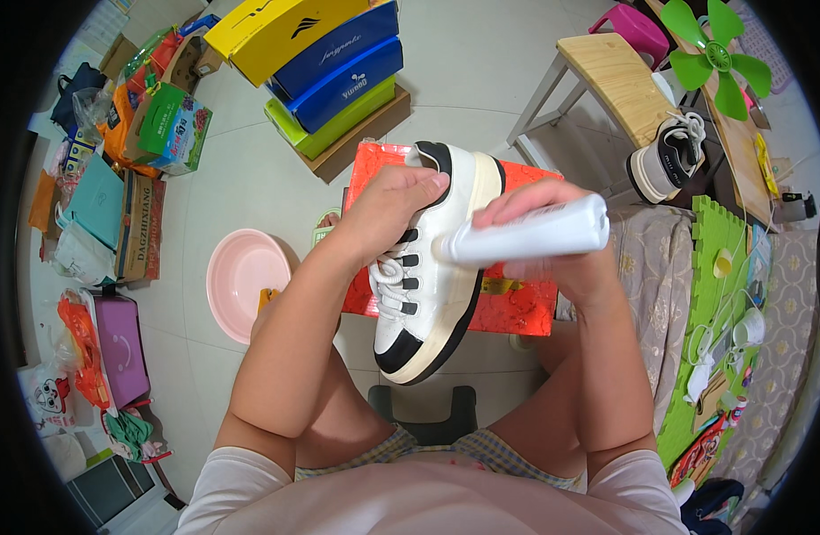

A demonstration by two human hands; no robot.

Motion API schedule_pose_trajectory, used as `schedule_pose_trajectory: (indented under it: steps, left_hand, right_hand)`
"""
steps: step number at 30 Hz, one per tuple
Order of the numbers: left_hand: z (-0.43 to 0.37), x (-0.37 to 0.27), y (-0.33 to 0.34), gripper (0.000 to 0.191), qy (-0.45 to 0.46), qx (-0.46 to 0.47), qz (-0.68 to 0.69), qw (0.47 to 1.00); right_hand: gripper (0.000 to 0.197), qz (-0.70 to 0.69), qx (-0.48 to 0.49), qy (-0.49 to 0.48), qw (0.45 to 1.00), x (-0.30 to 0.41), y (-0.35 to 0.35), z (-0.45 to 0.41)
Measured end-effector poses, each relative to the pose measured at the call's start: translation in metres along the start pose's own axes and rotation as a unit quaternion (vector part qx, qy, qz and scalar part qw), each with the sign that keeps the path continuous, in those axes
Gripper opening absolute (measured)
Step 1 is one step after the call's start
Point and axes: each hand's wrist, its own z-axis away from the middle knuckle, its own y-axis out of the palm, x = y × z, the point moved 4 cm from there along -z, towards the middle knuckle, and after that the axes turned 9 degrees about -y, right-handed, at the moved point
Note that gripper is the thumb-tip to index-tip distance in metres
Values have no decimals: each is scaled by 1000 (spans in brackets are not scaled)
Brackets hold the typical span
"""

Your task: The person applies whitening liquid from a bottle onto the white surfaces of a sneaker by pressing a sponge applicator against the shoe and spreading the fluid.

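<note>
A white sneaker [443, 287] with black patches and a thick cream sole is tilted on its side, toe towards me. My left hand [400, 200] grips its heel collar, the thumb over the black rim. In my right hand [537, 200] is a white plastic bottle [537, 231], lying almost level. The bottle's applicator end meets the white side panel beside the lace loops, and motion blurs it slightly. White laces [386, 274] hang in a knot on the shoe's left side. Beneath the shoe stands a red box [517, 314], partly hidden by the shoe and my hands.
A pink basin [239, 287] sits on the floor at left. Stacked shoeboxes [346, 80] rise ahead. A second sneaker [667, 160] rests at the corner of a wooden stool [607, 73] on the right. A green fan [717, 57] stands beyond it, with a green foam mat [707, 267] nearer.
</note>
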Motion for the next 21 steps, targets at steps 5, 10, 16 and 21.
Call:
schedule_pose_trajectory:
  steps: [5,10,16,21]
  left_hand:
    - [-3,3,1,30,12,-5,17,1000]
    - [-2,2,3,31,4,-2,25,1000]
    - [3,-5,2,44,-9,-29,-4,1000]
    - [-2,2,-1,61,3,-72,-17,997]
  right_hand:
    - [41,-8,109,-43,993,-2,6,0]
    - [38,11,-7,-26,1000,4,-4,-5]
    - [33,82,-83,-93,989,3,-9,-6]
    - [34,-57,11,-23,998,-2,1,-1]
